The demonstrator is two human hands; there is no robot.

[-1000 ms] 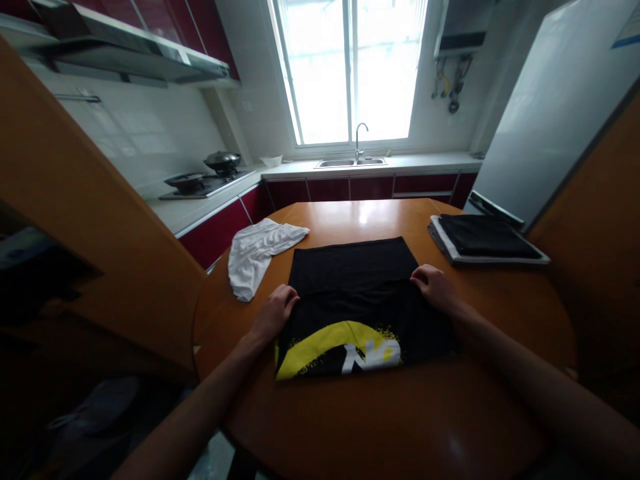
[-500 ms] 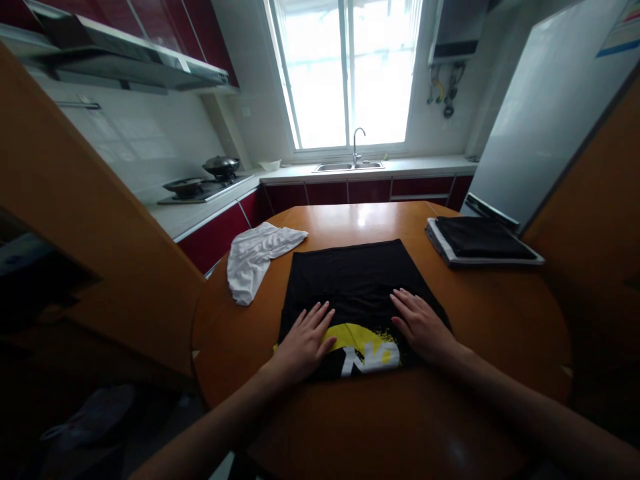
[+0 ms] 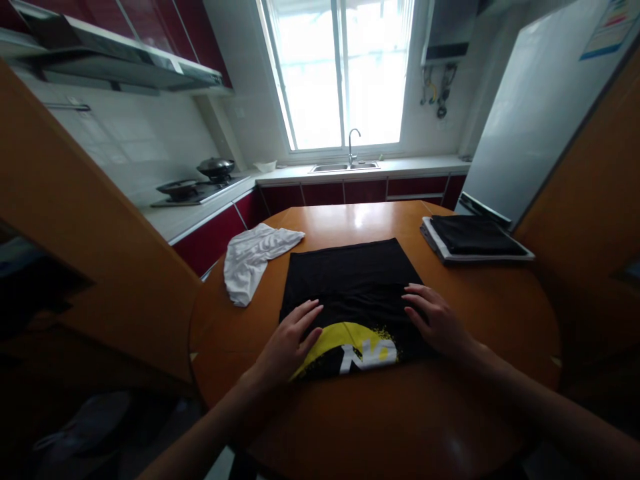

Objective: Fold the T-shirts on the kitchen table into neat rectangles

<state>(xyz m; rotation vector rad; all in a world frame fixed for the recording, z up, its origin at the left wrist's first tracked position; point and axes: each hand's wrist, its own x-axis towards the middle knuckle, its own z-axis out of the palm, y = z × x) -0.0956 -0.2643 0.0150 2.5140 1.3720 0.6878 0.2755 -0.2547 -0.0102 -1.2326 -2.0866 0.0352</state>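
Observation:
A black T-shirt (image 3: 350, 270) lies folded on the table in front of me, with a yellow and white print on its near part. Slight wrinkles cross its middle. At its left side is my left hand (image 3: 287, 343), open, fingers stretched over the cloth beside the yellow print. My right hand (image 3: 437, 320) is at the right edge, open as well, its fingertips over the black fabric. Neither hand grips anything. Whether the fingertips press on the cloth or hover just above it, I cannot tell.
On the wooden table (image 3: 360, 427), a crumpled white garment (image 3: 250, 257) lies to the left. A stack of folded clothes (image 3: 475, 237), black on top, sits at the back right. Beyond are a counter with a sink (image 3: 345, 167), a stove (image 3: 200, 190) and a fridge (image 3: 530, 113).
My hands have moved apart, the left one to the left and the right one toward the right edge of the T-shirt. The view has shifted slightly.

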